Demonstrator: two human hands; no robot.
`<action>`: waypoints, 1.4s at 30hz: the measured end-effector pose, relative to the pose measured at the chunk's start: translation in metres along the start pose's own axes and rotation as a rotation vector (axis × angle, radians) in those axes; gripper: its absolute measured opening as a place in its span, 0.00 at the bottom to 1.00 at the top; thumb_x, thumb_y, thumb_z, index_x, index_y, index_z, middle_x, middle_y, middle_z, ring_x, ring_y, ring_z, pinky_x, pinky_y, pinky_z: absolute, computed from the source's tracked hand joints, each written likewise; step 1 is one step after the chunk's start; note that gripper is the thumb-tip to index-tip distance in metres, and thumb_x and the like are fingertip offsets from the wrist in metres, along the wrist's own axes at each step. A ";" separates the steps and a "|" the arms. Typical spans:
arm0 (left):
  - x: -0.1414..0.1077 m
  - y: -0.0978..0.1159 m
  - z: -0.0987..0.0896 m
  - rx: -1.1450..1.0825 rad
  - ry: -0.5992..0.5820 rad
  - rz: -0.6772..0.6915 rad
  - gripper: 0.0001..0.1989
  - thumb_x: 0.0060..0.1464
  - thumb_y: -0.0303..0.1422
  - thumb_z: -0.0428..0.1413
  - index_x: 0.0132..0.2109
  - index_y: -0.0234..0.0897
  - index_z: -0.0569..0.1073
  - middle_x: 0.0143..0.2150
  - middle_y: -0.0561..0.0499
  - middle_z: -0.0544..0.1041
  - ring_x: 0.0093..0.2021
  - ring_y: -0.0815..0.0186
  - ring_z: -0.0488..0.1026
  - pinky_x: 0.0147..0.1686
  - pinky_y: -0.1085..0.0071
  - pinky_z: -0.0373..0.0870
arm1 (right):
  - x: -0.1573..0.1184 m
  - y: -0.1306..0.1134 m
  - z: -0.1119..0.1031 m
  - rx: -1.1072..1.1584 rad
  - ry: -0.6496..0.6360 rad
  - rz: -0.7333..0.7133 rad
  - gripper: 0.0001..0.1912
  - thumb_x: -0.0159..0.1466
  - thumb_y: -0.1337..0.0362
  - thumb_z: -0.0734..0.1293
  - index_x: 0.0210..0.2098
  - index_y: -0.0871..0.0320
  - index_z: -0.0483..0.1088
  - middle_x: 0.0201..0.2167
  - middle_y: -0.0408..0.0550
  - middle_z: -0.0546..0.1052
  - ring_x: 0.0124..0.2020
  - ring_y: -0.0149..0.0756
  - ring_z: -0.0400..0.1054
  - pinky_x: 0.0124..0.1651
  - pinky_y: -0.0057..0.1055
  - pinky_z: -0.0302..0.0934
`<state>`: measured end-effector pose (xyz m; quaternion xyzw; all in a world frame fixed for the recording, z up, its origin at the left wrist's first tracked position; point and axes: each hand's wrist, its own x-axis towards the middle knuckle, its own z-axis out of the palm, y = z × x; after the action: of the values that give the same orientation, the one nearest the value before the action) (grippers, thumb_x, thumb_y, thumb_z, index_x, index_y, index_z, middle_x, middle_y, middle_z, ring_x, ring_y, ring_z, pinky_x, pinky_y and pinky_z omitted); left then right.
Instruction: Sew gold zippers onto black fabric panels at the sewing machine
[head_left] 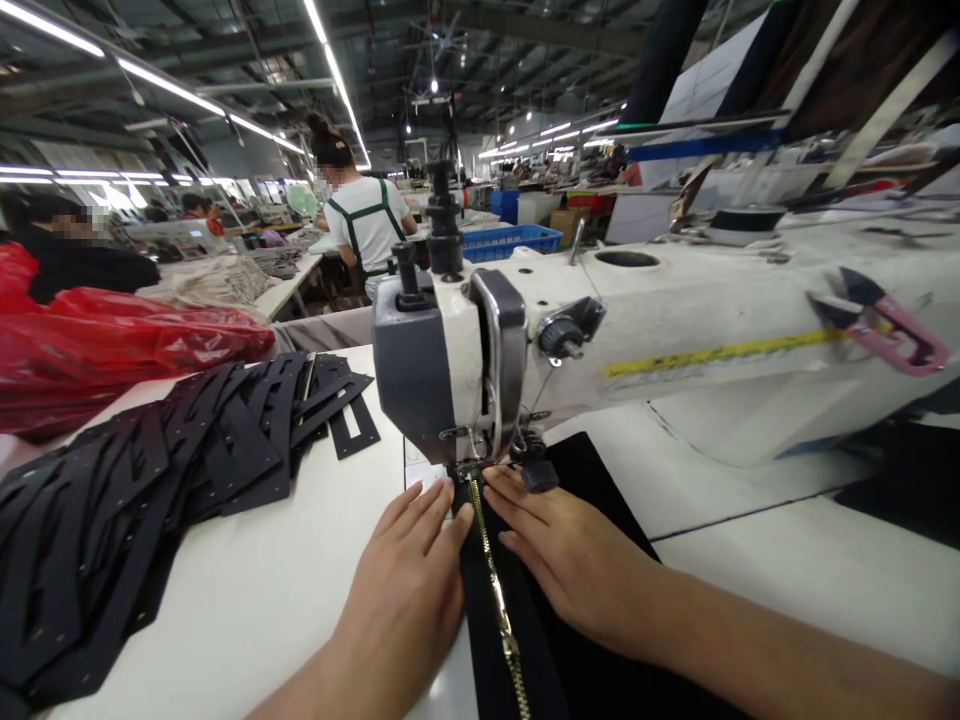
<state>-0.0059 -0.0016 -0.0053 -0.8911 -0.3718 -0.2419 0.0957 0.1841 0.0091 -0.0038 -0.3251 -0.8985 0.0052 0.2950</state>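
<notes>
A gold-toothed zipper (pixel 493 585) on black tape runs from the bottom of the view up to the presser foot of a white and grey sewing machine (pixel 416 365). Black fabric (pixel 592 490) lies under and to the right of it. My left hand (pixel 412 565) rests flat at the zipper's left edge, fingers stretched toward the foot, fingertips on the tape's edge. On the other side, my right hand (pixel 566 545) lies flat on the black fabric with its fingers extended beside the teeth, close to the foot. Neither hand is closed around anything.
Overlapping black cut frames (pixel 217 440) cover the left of the white table (pixel 300 560). Behind them is a red plastic bag (pixel 127 340). Pink-handled snips (pixel 892 330) lie on the machine arm. A person in a white shirt (pixel 371 225) sits farther back, near a blue crate (pixel 510 240).
</notes>
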 end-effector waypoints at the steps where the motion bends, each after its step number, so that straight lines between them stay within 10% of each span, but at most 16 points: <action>1: 0.001 -0.001 0.000 -0.003 -0.013 0.016 0.19 0.48 0.21 0.43 0.46 0.26 0.71 0.48 0.34 0.73 0.49 0.51 0.70 0.45 0.49 0.69 | 0.000 0.002 0.001 0.002 -0.012 -0.007 0.19 0.65 0.73 0.51 0.50 0.73 0.65 0.49 0.61 0.70 0.53 0.43 0.63 0.53 0.39 0.60; 27: 0.013 0.000 0.000 0.041 -0.032 -0.035 0.17 0.46 0.23 0.46 0.43 0.30 0.73 0.45 0.37 0.75 0.47 0.54 0.72 0.45 0.53 0.68 | 0.005 0.027 -0.006 0.174 -0.078 -0.062 0.18 0.64 0.71 0.52 0.51 0.68 0.64 0.50 0.60 0.69 0.54 0.40 0.61 0.54 0.40 0.59; 37: 0.009 0.003 -0.011 -0.171 -0.076 -0.135 0.22 0.50 0.23 0.45 0.54 0.29 0.57 0.44 0.40 0.74 0.44 0.61 0.73 0.50 0.54 0.64 | 0.004 -0.028 -0.018 0.132 -0.174 0.234 0.11 0.51 0.66 0.65 0.35 0.61 0.67 0.39 0.52 0.68 0.42 0.44 0.60 0.46 0.44 0.57; 42: 0.008 0.000 -0.010 -0.087 -0.073 -0.038 0.20 0.48 0.22 0.45 0.50 0.32 0.65 0.46 0.40 0.74 0.50 0.56 0.70 0.50 0.50 0.64 | 0.015 -0.027 -0.004 0.135 -0.176 0.396 0.08 0.50 0.69 0.64 0.31 0.60 0.66 0.36 0.51 0.69 0.39 0.42 0.61 0.43 0.40 0.57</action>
<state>-0.0045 -0.0001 0.0075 -0.8955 -0.3810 -0.2270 0.0385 0.1609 -0.0040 0.0127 -0.4731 -0.8370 0.1514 0.2297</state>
